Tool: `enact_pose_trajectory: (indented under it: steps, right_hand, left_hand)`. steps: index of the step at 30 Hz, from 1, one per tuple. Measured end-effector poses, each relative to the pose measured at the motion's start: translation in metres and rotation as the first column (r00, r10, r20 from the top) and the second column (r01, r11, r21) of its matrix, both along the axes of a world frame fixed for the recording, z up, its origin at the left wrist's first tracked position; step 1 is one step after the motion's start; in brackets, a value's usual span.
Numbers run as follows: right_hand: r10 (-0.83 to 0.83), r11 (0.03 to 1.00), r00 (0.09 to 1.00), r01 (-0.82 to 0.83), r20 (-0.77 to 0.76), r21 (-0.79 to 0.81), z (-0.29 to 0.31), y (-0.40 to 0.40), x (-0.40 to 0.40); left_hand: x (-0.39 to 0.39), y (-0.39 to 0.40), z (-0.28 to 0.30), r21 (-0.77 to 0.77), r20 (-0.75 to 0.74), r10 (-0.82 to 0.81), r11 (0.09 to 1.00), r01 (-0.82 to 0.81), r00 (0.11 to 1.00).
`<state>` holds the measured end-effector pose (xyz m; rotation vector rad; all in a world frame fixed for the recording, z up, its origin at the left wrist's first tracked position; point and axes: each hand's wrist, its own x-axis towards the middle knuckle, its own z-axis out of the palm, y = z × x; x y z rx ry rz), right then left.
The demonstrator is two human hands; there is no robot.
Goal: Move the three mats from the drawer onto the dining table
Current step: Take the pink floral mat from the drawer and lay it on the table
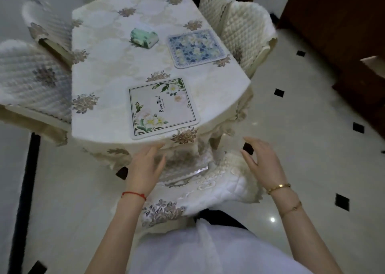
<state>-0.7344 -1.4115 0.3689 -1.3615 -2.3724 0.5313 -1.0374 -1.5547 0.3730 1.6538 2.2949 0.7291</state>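
Two mats lie on the dining table (108, 111), which is covered by a cream floral cloth. A white mat (162, 107) with flowers and the word "Beautiful" sits at the near edge. A blue floral mat (196, 47) lies farther back on the right side. My left hand (145, 165) hovers just below the near table edge, fingers apart and empty. My right hand (262, 163) is off to the right of the table, over the chair, also open and empty. No third mat and no drawer are in view.
A green tissue box (143, 37) stands mid-table. Quilted cream chairs (243, 27) flank the table on the right and left (31, 80); another chair (208, 182) sits right in front of me. Dark wooden furniture (343, 23) lines the right. The floor is white tile with black insets.
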Motion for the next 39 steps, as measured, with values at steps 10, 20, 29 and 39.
enact_pose_trajectory:
  steps: [10,20,29,39]
  right_hand:
    - [-0.382,0.924,0.923,0.382,-0.039,-0.011,0.014,-0.126,0.106]
    - [-0.633,0.774,0.772,0.63,-0.053,-0.063,0.003,-0.172,0.213]
    - [-0.73,0.683,0.683,0.728,-0.031,-0.058,0.02,-0.114,0.364]
    - [-0.733,0.679,0.68,0.729,-0.017,-0.089,0.017,0.016,0.481]
  left_hand:
    - [0.076,0.005,0.03,0.02,-0.025,-0.373,0.928,0.373,0.928]
    - [0.194,0.061,0.02,0.059,-0.014,-0.605,0.794,0.605,0.796]
    - [0.36,0.159,0.025,0.119,-0.016,-0.673,0.733,0.67,0.739]
    - [0.477,0.282,0.012,0.039,0.043,-0.65,0.76,0.649,0.759]
